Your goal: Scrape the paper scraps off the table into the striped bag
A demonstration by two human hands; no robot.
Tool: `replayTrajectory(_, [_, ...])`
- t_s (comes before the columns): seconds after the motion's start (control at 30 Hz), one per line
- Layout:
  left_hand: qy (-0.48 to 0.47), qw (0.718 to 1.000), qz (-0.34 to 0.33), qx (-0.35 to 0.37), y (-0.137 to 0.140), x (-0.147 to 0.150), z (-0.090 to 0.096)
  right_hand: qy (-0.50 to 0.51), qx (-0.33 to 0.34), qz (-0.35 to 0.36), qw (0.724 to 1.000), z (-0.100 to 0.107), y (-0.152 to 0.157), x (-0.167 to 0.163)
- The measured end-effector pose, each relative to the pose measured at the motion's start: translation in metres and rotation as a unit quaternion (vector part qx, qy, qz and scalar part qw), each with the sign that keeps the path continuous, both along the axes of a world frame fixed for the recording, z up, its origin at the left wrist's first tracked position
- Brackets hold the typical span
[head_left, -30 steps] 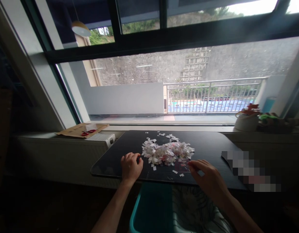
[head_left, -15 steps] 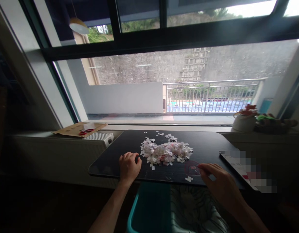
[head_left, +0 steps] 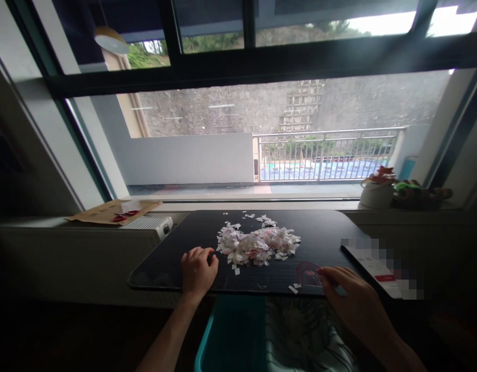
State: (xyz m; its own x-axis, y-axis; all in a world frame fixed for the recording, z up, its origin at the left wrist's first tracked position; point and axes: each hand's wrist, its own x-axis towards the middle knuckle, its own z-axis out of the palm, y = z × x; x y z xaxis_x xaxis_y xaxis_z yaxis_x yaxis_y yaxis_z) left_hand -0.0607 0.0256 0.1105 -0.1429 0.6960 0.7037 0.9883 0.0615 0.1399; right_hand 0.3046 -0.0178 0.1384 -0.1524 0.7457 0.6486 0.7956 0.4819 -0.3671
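Note:
A loose heap of small cut paper scraps (head_left: 257, 245), mostly white with some pink, lies in the middle of the dark tabletop (head_left: 319, 227). My left hand (head_left: 198, 268) rests on the table just left of the heap, fingers loosely curled and a gap between thumb and forefinger; nothing shows in it. Between the thumb and fingers of my right hand (head_left: 349, 292) is the edge of a clear pinkish plastic piece (head_left: 306, 273), rounded in outline and lying low over the table. Its exact kind is unclear. A few stray scraps (head_left: 294, 288) sit near the front edge, beside the plastic piece.
A flat board or device (head_left: 378, 274), partly pixelated, lies at the table's right edge. Below the front edge is a teal bin (head_left: 230, 336). Red scissors (head_left: 124, 216) lie on brown paper (head_left: 94, 211) on the sill; a white pot (head_left: 378, 195) stands at the right.
The whole view has shifted a little, so things sit further left. The stray scraps by the plastic piece have changed their lie. My left hand stays beside the heap.

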Motion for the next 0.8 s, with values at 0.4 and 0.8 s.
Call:
replayTrajectory(0.4, [0.004, 1.000, 0.000, 0.005, 0.002, -0.001, -0.001, -0.004, -0.002, 0.035, 0.999, 0.002, -0.004, -0.013])
replayTrajectory(0.8, [-0.013, 1.000, -0.005, 0.001, 0.000, 0.002, 0.001, -0.006, 0.001, 0.042, 0.999, -0.001, -0.014, -0.002])
